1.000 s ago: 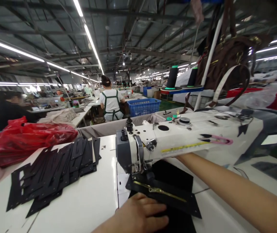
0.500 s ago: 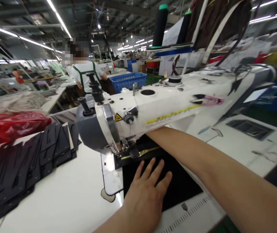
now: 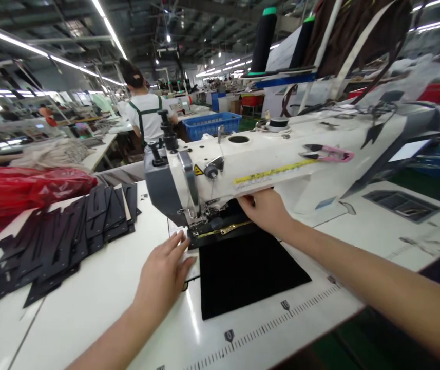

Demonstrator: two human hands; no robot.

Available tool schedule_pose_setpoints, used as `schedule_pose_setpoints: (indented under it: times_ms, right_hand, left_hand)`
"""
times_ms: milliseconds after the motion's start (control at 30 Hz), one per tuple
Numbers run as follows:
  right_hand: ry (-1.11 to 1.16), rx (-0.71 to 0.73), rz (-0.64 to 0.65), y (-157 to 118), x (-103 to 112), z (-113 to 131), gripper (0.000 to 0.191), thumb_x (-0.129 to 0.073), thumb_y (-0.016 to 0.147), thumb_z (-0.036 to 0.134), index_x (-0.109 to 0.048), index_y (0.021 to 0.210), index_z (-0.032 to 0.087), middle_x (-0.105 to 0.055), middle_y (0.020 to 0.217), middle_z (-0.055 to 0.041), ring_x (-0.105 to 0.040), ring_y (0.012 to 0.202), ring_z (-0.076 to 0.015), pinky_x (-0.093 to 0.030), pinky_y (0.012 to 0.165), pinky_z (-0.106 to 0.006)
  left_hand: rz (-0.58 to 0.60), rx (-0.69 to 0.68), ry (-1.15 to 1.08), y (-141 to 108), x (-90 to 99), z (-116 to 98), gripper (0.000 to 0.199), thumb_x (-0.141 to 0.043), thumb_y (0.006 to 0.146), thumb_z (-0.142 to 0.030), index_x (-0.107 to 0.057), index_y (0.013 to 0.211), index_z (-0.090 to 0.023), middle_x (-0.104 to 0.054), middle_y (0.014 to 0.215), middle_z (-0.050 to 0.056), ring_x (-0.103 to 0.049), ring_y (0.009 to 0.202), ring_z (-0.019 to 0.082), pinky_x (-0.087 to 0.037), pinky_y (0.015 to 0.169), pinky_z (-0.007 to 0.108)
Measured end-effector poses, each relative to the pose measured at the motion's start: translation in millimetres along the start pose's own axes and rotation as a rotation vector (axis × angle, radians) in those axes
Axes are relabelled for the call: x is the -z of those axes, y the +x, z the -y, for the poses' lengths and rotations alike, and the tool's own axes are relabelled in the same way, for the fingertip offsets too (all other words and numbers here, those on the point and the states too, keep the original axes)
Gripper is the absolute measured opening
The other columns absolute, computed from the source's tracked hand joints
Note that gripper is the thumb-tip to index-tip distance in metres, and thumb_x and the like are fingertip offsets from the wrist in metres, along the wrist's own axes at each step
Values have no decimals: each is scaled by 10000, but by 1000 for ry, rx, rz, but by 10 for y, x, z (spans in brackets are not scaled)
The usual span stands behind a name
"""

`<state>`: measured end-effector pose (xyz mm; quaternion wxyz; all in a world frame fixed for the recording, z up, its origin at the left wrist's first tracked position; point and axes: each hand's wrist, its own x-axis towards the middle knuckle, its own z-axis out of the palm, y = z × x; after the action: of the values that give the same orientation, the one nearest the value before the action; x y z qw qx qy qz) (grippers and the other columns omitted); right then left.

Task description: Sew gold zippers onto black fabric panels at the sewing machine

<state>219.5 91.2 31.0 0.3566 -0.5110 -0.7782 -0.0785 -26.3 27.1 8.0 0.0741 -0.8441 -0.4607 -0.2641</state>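
Black fabric point(image 3: 246, 272) lies flat on the white machine table, its upper edge under the sewing machine point(image 3: 243, 164). A gold zipper point(image 3: 227, 229) runs along that edge towards the presser foot point(image 3: 193, 231). My left hand point(image 3: 168, 267) rests beside the needle area, at the left end of the black strip, thumb apart from the fingers. Below the machine arm, my right hand point(image 3: 266, 208) is at the right end of the zipper, fingers bent together at the dark fabric's back edge; what they pinch is too hidden to make out.
Stacked dark pieces point(image 3: 65, 236) lie at the left, with a red plastic bag point(image 3: 31, 192) behind them. Pink-handled snips point(image 3: 329, 153) rest on the machine arm. A person point(image 3: 146, 110) and a blue basket point(image 3: 212, 125) are beyond the machine.
My left hand has moved left off the black fabric to beside the needle area. My right hand, hidden behind the machine arm before, now shows at the zipper's right end. The view has shifted slightly.
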Motion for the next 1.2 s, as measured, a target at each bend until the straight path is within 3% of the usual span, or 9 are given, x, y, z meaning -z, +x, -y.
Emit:
schedule_pose_setpoints:
  times_ms: [67, 100, 200, 300, 433, 633, 1033, 1200]
  right_hand:
    - [67, 100, 56, -127, -3, 167, 249, -513, 873, 227, -570, 645, 144, -576, 650, -13, -553, 632, -137, -463, 647, -289]
    - [109, 177, 91, -199, -16, 256, 232, -499, 875, 201, -587, 667, 147, -599, 680, -27, -560, 662, -148, -459, 676, -296]
    - [168, 326, 173, -341, -130, 468, 152, -512, 842, 124, -624, 943, 103, -644, 932, -93, -567, 889, -210, -436, 846, -364]
    - [168, 322, 237, -326, -306, 531, 227, -556, 800, 108, -609, 1017, 67, -619, 1044, -134, -533, 999, -249, -414, 904, -406]
    - [227, 363, 270, -236, -441, 473, 176, -534, 804, 110, -630, 952, 93, -626, 1031, -132, -554, 961, -252, -451, 843, -405]
    - [330, 419, 279, -197, -476, 440, 153, -481, 819, 89, -625, 857, 124, -639, 1017, -115, -572, 972, -234, -455, 859, -372]
    - [323, 396, 275, -225, -502, 433, 232, -459, 838, 102, -628, 997, 112, -637, 1043, -111, -566, 995, -233, -455, 876, -379]
    - [297, 400, 296, -193, -527, 419, 186, -480, 829, 103, -630, 931, 144, -647, 1003, -98, -582, 972, -214, -471, 848, -356]
  left_hand:
    - [3, -59, 28, 10, -70, 111, 231, -452, 883, -239, -624, 997, -136, -650, 1057, 120, -600, 1006, 265, -504, 856, 452]
    - [0, -77, 32, 22, -102, 128, 225, -440, 887, -211, -632, 977, -138, -661, 1037, 110, -606, 1002, 249, -499, 873, 439]
    - [-28, -79, 52, 55, -158, 80, 220, -430, 884, -163, -646, 917, -143, -679, 990, 101, -632, 953, 224, -516, 855, 404]
    - [-57, -63, 58, 60, -177, 10, 211, -439, 878, -147, -649, 888, -130, -683, 968, 112, -644, 921, 227, -532, 823, 398]
    - [-96, -66, 43, 58, -210, 3, 219, -428, 883, -138, -647, 879, -129, -684, 962, 114, -648, 908, 225, -547, 788, 390]
    - [-123, -120, 10, 105, -216, 29, 230, -406, 880, -120, -636, 866, -121, -690, 927, 119, -657, 874, 230, -556, 758, 400]
    - [-66, -141, 34, 96, -235, 32, 207, -418, 862, -117, -625, 867, -106, -674, 947, 147, -638, 916, 248, -534, 801, 411]
    - [-74, -175, 74, 132, -243, 82, 197, -433, 853, -113, -629, 837, -97, -679, 929, 153, -645, 891, 257, -538, 788, 410]
